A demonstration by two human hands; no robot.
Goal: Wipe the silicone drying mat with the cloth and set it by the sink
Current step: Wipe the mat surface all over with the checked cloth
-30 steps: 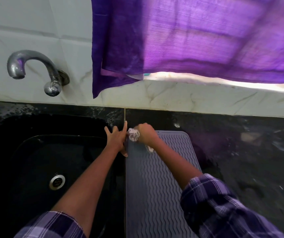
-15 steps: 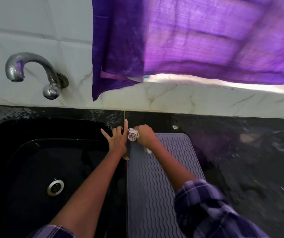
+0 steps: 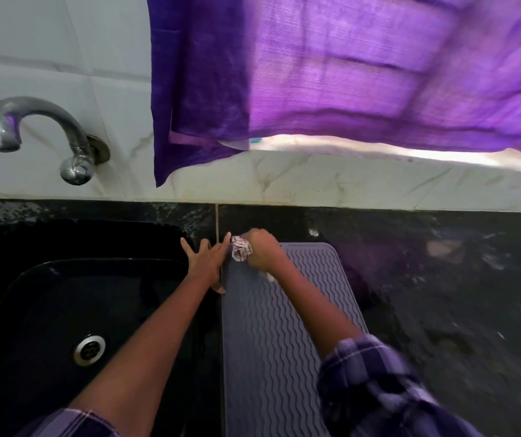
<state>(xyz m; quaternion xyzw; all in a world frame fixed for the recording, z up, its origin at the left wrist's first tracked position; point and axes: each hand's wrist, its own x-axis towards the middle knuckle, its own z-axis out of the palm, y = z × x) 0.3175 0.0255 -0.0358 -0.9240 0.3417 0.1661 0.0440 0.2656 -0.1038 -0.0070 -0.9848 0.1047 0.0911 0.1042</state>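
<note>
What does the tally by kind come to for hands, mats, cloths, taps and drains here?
Hands: 2, left hand and right hand
Mats: 1, drying mat
Cloths: 2, wiping cloth and purple cloth
Taps: 1, tap
Drains: 1, drain
Total: 7

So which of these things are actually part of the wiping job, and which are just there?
Part of the job:
- grey ribbed mat on the counter
- crumpled cloth, gripped by the right hand at the mat's far left corner
- left hand, fingers spread, at the mat's left edge
- black sink

Just there:
- tap
- purple curtain
- black counter
</note>
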